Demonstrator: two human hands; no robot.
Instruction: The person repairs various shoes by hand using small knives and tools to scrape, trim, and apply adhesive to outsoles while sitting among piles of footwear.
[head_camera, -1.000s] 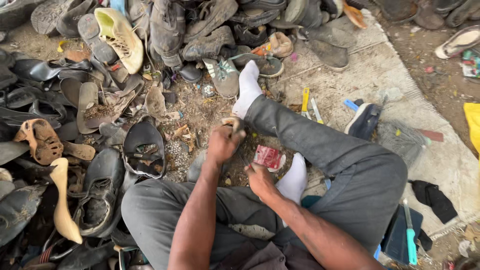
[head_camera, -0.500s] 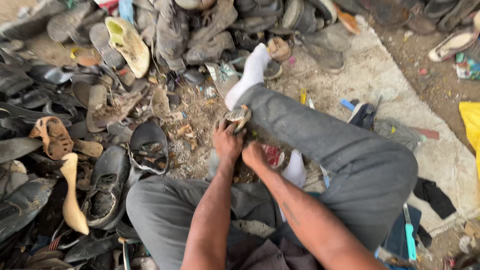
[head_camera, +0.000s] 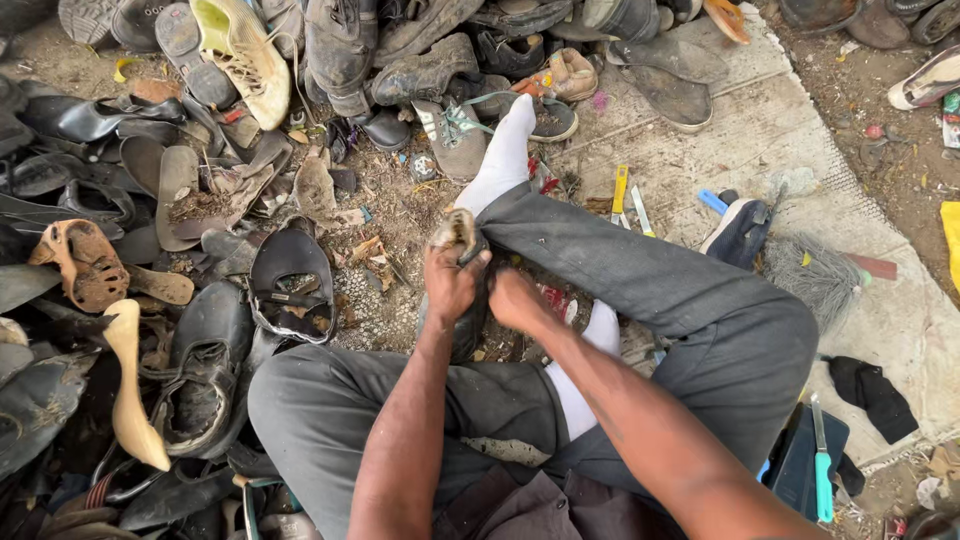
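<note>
The person sits on the ground with legs in grey trousers crossed, and both hands meet just in front of the knees on 1 worn dark shoe (head_camera: 462, 300). The left hand (head_camera: 452, 285) is clamped around the shoe's upper part, fingers curled over its frayed, pale end, which sticks up just above the knuckles. The right hand (head_camera: 517, 300) presses against the shoe from the other side, touching the left hand; whether its fingers close around the shoe or only brace it cannot be told, as they are hidden behind the shoe. The shoe stands nearly upright between the 2 hands, its lower part resting against the trouser leg. Just beyond the hands a foot in a white sock (head_camera: 503, 160) stretches away; a 2nd white sock (head_camera: 598, 330) shows just right of the right hand. Left of the left hand lies a heap of old shoes (head_camera: 200, 200), among them a black sole-less upper (head_camera: 290, 280) near the hand and a cream high heel (head_camera: 128, 390) farther out. Right of and beyond the right hand, on a pale mat (head_camera: 780, 130), lie a yellow-handled tool (head_camera: 619, 188), a blue-handled tool (head_camera: 712, 201) and a brush (head_camera: 815, 275). Well right of the right forearm lies a teal-handled knife (head_camera: 820, 470) on a dark case.
</note>
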